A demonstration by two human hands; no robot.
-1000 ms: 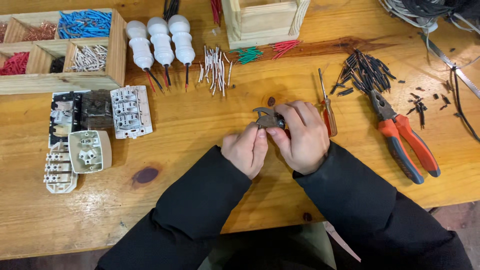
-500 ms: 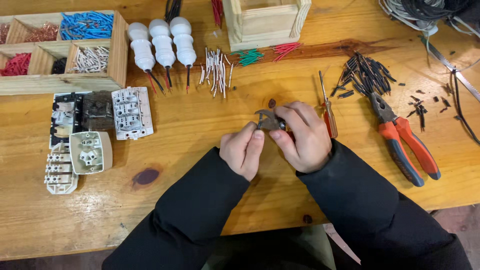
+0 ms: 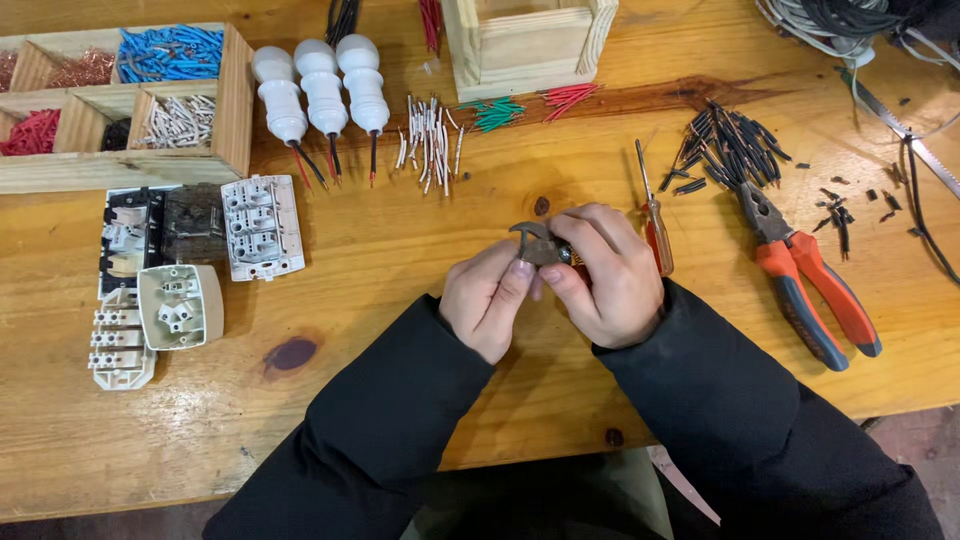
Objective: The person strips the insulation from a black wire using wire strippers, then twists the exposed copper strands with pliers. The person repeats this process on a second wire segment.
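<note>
Both my hands meet over the middle of the wooden table [image 3: 400, 250]. My left hand [image 3: 487, 300] and my right hand [image 3: 603, 275] pinch a small grey-brown metal part [image 3: 532, 240] with a hooked tip between their fingertips. A trace of orange shows at its right end, under my right fingers. Most of the part is hidden by my fingers. Just right of my right hand lies a screwdriver [image 3: 652, 215] with an orange handle.
Orange-handled pliers [image 3: 810, 285] and cut black wire pieces [image 3: 735, 145] lie right. White lamp holders [image 3: 320, 90], loose short wires [image 3: 430, 130] and a wooden box [image 3: 530, 40] sit behind. A compartment tray [image 3: 235, 100] of coloured wires and white socket parts [image 3: 260, 228] are left.
My hands stay in place; the fingers have shifted slightly on the small metal part, turning it a little.
</note>
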